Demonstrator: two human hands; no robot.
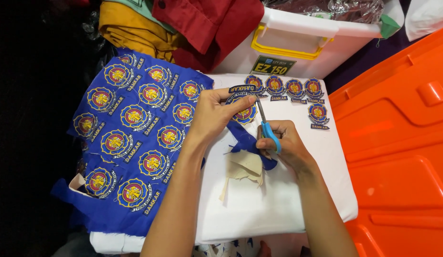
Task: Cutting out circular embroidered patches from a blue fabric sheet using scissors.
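My left hand [213, 113] pinches a round embroidered patch [245, 114] with a small curved name strip above it. My right hand [284, 143] grips blue-handled scissors [265, 124], whose blades point up into the patch's right edge. A strip of blue fabric [247, 143] trails down from the patch under both hands. Cream backing scraps [244, 166] lie just below my hands on the white surface [288, 200]. To the left, a blue cloth sheet [131, 138] carries several uncut emblems.
Several cut patches [288, 89] lie in a row at the far edge of the white surface. A white storage box with yellow latch [297, 43] stands behind. An orange plastic lid [402, 143] fills the right. Red [207, 24] and mustard [131, 28] clothes are piled at top left.
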